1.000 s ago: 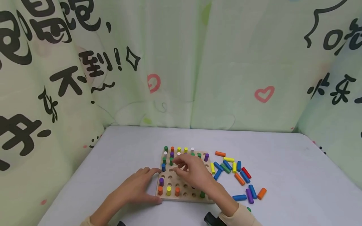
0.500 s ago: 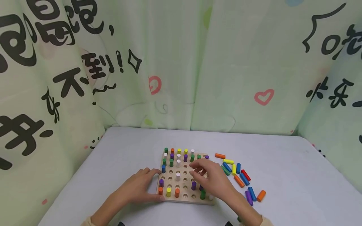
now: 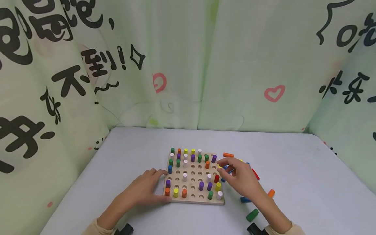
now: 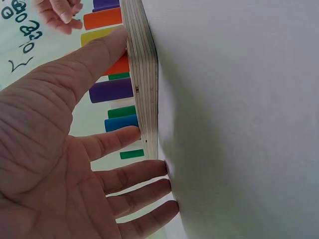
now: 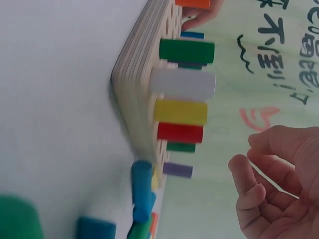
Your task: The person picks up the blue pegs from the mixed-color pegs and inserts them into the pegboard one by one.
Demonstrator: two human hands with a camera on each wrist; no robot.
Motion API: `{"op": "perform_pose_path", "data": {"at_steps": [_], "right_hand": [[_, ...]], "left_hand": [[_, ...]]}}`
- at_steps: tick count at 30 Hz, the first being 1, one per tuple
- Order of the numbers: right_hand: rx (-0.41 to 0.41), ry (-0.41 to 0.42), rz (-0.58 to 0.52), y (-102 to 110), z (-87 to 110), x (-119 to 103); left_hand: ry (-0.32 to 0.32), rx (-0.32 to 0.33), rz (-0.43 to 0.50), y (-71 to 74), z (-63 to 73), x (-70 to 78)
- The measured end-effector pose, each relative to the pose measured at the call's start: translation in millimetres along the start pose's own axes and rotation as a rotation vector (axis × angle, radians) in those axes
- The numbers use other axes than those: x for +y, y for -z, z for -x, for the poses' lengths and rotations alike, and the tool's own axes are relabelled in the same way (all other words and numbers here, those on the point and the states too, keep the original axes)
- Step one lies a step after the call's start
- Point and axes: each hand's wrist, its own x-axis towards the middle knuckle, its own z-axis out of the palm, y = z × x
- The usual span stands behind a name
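A wooden pegboard [image 3: 196, 202] lies on the table with several coloured pegs standing in its holes. My left hand [image 3: 147, 187] rests at its left side; in the left wrist view, the thumb [image 4: 107, 47] touches the board's edge and the other fingers are stretched out. My right hand [image 3: 242, 178] hovers just past the board's right edge, over the loose pegs. Its fingers bend loosely, and nothing shows between them in the right wrist view. Near that edge stand a white peg [image 5: 184, 83], a yellow peg [image 5: 180, 111] and a red peg [image 5: 180, 132].
Loose pegs lie right of the board, partly hidden by my right hand and forearm: an orange peg [image 3: 228, 155] at the back, a red peg [image 3: 255, 174], and a green peg [image 3: 252, 215] nearer the front. A printed curtain [image 3: 235, 65] hangs behind the white table [image 3: 141, 143].
My right hand has moved right, from over the board's middle to beyond its right edge, uncovering pegs and holes there. My left hand stays at the board's left side.
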Motion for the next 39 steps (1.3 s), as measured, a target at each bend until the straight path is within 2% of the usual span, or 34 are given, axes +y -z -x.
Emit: {"op": "perform_pose_path", "data": {"at_steps": [3, 7, 11, 15, 18, 24, 30, 39], "right_hand": [[-0.006, 0.001, 0.015, 6, -1.3, 7], [-0.057, -0.027, 0.023, 11, -3.1, 18], [-0.166, -0.038, 0.054, 14, -5.7, 30], [-0.286, 0.019, 0.115, 12, -8.5, 40], [-0.331, 0.035, 0.147, 10, -10.6, 43], [-0.354, 0.019, 0.175, 6, -14.3, 46], [-0.383, -0.007, 0.147, 6, -13.9, 49], [-0.399, 0.016, 0.165, 8, -10.9, 53]], "left_hand": [[0.007, 0.007, -0.003, 1.8, -0.9, -0.2], [0.011, 0.008, -0.005, 2.0, -1.2, -0.8], [0.010, 0.010, -0.004, 1.6, -1.9, -0.8], [0.010, 0.011, -0.002, 1.2, -2.8, -0.9], [0.015, 0.005, -0.001, 0.4, -2.9, -1.3], [0.018, -0.001, -0.002, -0.7, -2.2, -2.9], [0.009, 0.000, 0.003, -0.5, -2.4, -2.5], [0.008, 0.005, 0.012, -0.4, -2.1, -1.3]]}}
